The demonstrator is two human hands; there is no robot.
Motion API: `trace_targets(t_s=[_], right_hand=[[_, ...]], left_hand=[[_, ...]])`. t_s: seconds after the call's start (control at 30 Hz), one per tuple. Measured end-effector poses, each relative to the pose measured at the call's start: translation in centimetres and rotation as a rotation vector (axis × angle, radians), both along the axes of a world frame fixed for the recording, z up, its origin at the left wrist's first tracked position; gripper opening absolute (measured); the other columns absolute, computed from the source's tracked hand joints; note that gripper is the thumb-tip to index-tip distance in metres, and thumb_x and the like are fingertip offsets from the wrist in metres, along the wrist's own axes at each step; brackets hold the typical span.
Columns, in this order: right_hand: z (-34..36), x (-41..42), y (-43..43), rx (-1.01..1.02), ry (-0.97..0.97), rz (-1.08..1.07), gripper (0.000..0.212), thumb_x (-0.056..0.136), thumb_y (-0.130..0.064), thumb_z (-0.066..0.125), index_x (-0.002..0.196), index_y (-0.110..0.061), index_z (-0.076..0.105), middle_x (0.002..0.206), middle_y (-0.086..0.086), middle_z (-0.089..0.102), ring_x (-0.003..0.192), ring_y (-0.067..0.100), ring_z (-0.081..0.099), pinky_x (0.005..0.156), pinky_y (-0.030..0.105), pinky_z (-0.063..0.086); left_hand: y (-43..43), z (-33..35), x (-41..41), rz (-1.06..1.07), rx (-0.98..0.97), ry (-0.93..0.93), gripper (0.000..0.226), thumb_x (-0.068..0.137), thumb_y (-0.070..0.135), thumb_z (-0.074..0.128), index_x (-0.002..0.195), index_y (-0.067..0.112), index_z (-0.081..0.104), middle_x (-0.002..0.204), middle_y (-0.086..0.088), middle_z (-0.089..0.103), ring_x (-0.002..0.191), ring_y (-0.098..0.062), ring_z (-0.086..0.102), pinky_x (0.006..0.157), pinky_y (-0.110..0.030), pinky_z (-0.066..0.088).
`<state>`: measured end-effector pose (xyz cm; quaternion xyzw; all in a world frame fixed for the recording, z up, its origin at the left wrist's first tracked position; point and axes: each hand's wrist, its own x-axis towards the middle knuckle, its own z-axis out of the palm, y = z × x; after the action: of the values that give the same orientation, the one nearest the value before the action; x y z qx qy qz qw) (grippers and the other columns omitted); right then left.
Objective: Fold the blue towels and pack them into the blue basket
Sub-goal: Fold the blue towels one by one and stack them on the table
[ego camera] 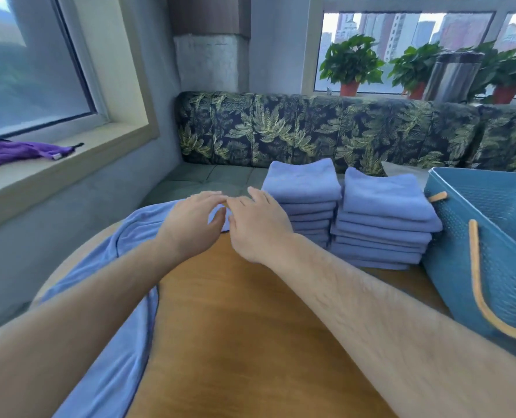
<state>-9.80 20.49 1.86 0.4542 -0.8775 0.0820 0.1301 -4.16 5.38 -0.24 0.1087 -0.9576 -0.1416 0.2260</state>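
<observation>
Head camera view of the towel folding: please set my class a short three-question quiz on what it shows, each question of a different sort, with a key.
1. True or false: the folded towels stand in three stacks.
2. Which forearm crosses the unfolded towel? A left, B right, C neither.
3. Fill in: the blue basket stands to the ___ of the stacks.
Key: 1 false, there are two stacks; 2 A; 3 right.

One unfolded blue towel (121, 366) lies spread over the worktop's (235, 327) left edge. Behind it, a left stack (302, 188) and a right stack (383, 206) of folded towels stand side by side. The blue basket (492, 251), with tan handles, stands just right of them.
</observation>
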Motion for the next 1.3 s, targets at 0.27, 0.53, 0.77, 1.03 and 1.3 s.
trace_targets(t_s=[0.27,0.53,0.77,1.03,1.3], right_hand=[[-5.7,5.9,-9.7,0.093,-0.178,0.143,0.036,0.104,-0.029,0.036,0.133,-0.014,0.051,0.142,0.006,0.054,0.136,0.027,0.038,0.111,0.037,0.028],[-8.9,7.2,-13.0,0.198,-0.282,0.094,0.035,0.104,-0.031,0.036,0.133,-0.016,0.049,0.141,0.007,0.054,0.129,0.03,0.044,0.104,0.042,0.035],[-9.6,5.8,-11.4,0.099,-0.41,-0.175,0.047,0.104,-0.045,0.035,0.131,-0.011,0.054,0.14,0.013,0.047,0.13,0.033,0.039,0.107,0.042,0.033],[-10.5,5.3,-7.3,0.019,-0.482,-0.283,0.04,0.102,-0.039,0.048,0.129,-0.01,0.051,0.14,0.011,0.047,0.13,0.031,0.043,0.106,0.04,0.036],[-9.9,6.8,-1.2,-0.361,-0.737,-0.248,0.021,0.104,-0.03,0.048,0.107,-0.009,0.049,0.088,-0.003,0.054,0.076,0.016,0.052,0.063,0.031,0.033]], left_hand=[[-9.8,-4.1,9.3,0.324,-0.057,-0.296,0.042,0.093,0.036,0.046,0.126,0.015,0.063,0.132,-0.008,0.058,0.124,-0.031,0.053,0.102,-0.045,0.045],[-13.2,-9.0,11.1,0.384,-0.04,-0.448,0.023,0.092,0.035,0.051,0.082,0.022,0.067,0.091,-0.001,0.055,0.095,-0.03,0.055,0.083,-0.042,0.046],[-7.6,-8.9,10.4,0.144,0.068,-0.284,0.035,0.093,0.021,0.051,0.06,0.009,0.052,0.059,-0.003,0.051,0.061,-0.021,0.045,0.053,-0.032,0.03],[-7.5,-7.2,9.7,0.456,0.197,-0.244,0.014,0.094,0.025,0.053,0.091,0.011,0.055,0.093,-0.013,0.06,0.078,-0.024,0.054,0.064,-0.033,0.039],[-4.2,-8.0,8.8,0.407,0.451,-0.361,0.024,0.093,0.021,0.056,0.071,0.013,0.052,0.069,-0.002,0.053,0.069,-0.022,0.05,0.067,-0.035,0.046]])
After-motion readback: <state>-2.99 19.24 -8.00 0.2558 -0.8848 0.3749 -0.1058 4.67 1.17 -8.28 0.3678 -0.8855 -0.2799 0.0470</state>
